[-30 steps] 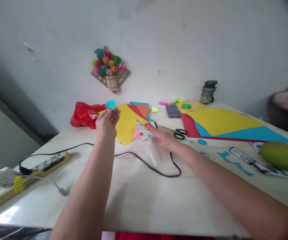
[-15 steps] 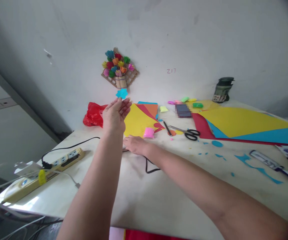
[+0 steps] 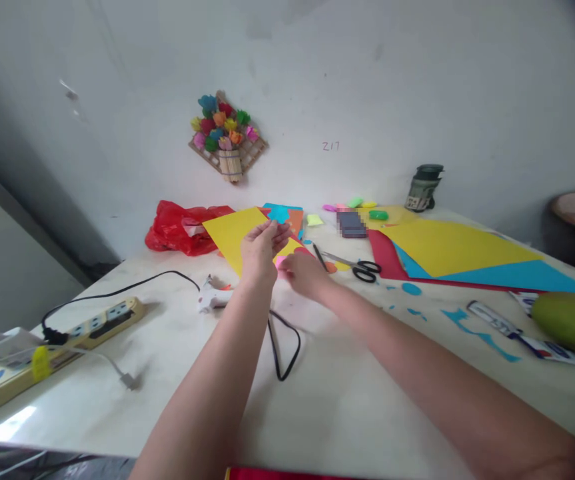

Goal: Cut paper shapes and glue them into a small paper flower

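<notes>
A blue paper flower (image 3: 278, 213) is pinched in the fingertips of my left hand (image 3: 261, 253), raised above the yellow paper. Just to its right, my right hand (image 3: 307, 273) has its fingers curled on a small pink packet (image 3: 280, 261), which shows only in part. Yellow paper (image 3: 230, 230) lies behind both hands, over orange and blue sheets. A white hot glue gun (image 3: 212, 297) rests left of my left forearm, partly hidden by it. Its black cord loops beneath my arms.
Black-handled scissors (image 3: 364, 270) and a dark pencil (image 3: 320, 257) lie right of my hands. A power strip (image 3: 102, 327) is at left. Further right are large coloured sheets (image 3: 467, 247), blue scraps, a green fruit (image 3: 574, 321) and a bottle (image 3: 424, 188). A red plastic bag (image 3: 172, 230) sits behind.
My left hand has come down and right with the blue paper flower. My right hand has moved from the glue gun's place to the pink packet. The view has shifted right.
</notes>
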Available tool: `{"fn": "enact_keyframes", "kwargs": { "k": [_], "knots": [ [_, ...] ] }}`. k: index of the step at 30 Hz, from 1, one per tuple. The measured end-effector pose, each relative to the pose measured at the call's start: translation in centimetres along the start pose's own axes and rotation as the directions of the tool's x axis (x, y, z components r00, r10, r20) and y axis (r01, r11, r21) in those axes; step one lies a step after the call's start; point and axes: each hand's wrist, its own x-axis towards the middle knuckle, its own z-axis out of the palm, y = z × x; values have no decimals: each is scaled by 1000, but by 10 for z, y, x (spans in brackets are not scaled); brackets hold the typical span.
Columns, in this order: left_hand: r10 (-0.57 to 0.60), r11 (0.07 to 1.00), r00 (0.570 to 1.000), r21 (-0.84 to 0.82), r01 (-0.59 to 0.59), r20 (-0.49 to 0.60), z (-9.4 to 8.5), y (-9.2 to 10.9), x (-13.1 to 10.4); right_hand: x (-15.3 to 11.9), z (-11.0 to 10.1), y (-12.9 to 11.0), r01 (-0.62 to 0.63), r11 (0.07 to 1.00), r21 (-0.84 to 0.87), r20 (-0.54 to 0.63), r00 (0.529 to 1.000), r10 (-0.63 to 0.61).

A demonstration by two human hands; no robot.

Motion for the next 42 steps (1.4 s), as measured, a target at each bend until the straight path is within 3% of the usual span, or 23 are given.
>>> {"fn": "enact_keyframes", "kwargs": {
  "k": [2,4,8,12,18,22,24,27,30,33,38,42],
  "knots": [
    [-44,999,999,14,44,0,2,-12,-3,-10,-10,34,-188,981,44,-43,981,189],
    [-102,994,994,44,101,25,4,-25,-8,-22,-13,63,-319,943,93,-4,947,321],
    [-192,975,980,128,183,61,5,-52,-18,-43,-6,94,-376,921,105,-9,925,379],
    [-210,958,970,224,178,126,-1,-66,-22,-49,4,92,-317,945,83,-44,946,321],
    [-268,937,950,274,218,162,-8,-68,-22,-45,10,83,-167,985,-51,-95,982,162],
    [-286,933,943,273,234,172,-9,-69,-21,-45,17,90,-190,970,153,-208,953,219],
    [-291,935,941,262,240,175,-10,-70,-21,-44,18,95,-208,890,406,-255,909,329],
    [-300,933,937,262,248,181,-11,-72,-19,-40,13,97,-111,646,755,-266,848,457],
    [-313,929,927,271,253,206,-13,-74,-19,-39,3,91,10,466,885,-274,820,503],
    [-343,920,909,280,274,237,-17,-76,-18,-40,-4,82,14,427,904,-241,842,483],
    [-391,907,861,297,299,326,-23,-80,-17,-43,-1,80,72,497,865,-283,888,364],
    [-401,909,831,277,311,384,-25,-81,-18,-42,5,84,100,409,907,-255,904,344]
  ]
}}
